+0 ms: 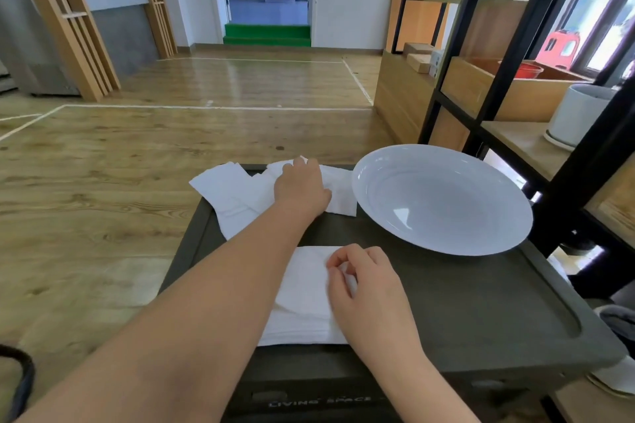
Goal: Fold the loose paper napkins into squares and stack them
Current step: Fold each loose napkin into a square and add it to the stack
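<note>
- The right hand [364,288] lies nearest, palm down at the right edge of the stack of folded napkins [302,299]; its fingers curl in and pinch the top sheet.
- The left hand [302,187] reaches across to the far edge of the dark desk [481,302], resting on the loose napkins [237,192] (a rumpled white pile); whether its grip is closed I cannot tell.
- A white bowl [443,199] stands just right of the loose pile.
- A black-framed shelf [522,45] rises at the right.

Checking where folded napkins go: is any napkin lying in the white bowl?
No, the white bowl holds nothing; the napkins lie on the dark tray beside it.
</note>
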